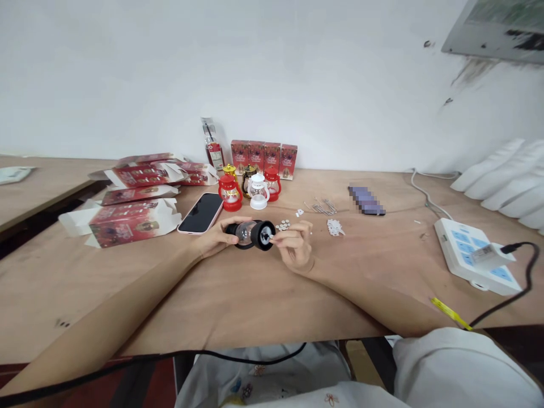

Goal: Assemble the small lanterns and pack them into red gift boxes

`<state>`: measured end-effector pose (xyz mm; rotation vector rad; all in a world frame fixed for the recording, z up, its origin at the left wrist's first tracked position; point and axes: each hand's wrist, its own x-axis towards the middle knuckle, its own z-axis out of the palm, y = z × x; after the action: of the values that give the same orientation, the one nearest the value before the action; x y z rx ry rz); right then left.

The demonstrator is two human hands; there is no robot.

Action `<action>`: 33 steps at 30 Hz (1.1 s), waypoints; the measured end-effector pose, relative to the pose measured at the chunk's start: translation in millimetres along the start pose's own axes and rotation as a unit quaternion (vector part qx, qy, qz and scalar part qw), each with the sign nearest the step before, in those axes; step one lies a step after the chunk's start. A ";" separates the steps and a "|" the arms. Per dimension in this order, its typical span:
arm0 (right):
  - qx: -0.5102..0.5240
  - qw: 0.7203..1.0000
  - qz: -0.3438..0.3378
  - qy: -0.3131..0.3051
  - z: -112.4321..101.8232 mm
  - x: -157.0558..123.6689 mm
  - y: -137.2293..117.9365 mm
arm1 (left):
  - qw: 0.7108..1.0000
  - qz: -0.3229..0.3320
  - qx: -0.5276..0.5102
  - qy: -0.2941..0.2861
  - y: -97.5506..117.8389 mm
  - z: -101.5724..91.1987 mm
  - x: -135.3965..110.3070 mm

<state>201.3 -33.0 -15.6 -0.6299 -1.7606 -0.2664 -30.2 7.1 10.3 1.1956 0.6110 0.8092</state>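
A small black toy lantern [244,232] with a clear middle lies sideways in my left hand [216,237], whose fingers are wrapped round it. Its round underside faces right and shows a pale inside with a dark spot. At that underside, my right hand [296,248] has thumb and forefinger pinched together; whatever lies between the tips is too small to make out. Just behind my right hand are several round button cells [284,225]. A small heap of white plastic pieces [335,228] and some bent metal wires [324,207] lie to its right.
Finished-looking lanterns in red [230,192] and white [258,191], among others, stand before small red boxes [263,156]. Opened red cartons [131,221] and a phone [202,213] are left. Rightward are a pixelated phone [366,200], a power strip [474,255] and a yellow pen [449,313].
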 end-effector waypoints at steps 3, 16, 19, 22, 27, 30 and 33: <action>0.006 1.000 0.005 -0.003 0.2 -1.2 0.8 | 1.000 -0.012 0.005 -0.016 1.5 1.8 -0.6; 0.005 0.998 -0.054 0.007 -1.5 6.8 -2.9 | 0.999 -0.008 0.041 -0.032 2.7 3.9 -1.4; -0.003 0.998 -0.064 0.004 -3.5 9.9 -5.9 | 0.999 -0.010 0.026 -0.030 1.9 2.4 -1.0; 0.017 0.999 -0.043 0.005 -5.1 8.3 -4.6 | 1.000 -0.008 0.000 -0.019 0.4 -0.1 -0.3; -0.038 0.996 0.060 -0.051 -7.1 9.6 14.1 | 0.999 0.011 -0.037 0.009 0.0 -2.3 0.0; -0.107 0.972 0.084 -0.189 -7.0 13.7 27.1 | 0.998 0.010 -0.056 0.012 0.9 -1.8 0.4; -0.149 0.944 0.082 -0.282 -5.3 16.4 32.2 | 0.998 0.011 -0.064 0.005 1.1 -1.4 1.0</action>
<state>220.4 -4.5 -3.1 -1.1543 -2.2167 -0.2535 -30.9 8.9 11.0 1.0842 0.5469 0.8607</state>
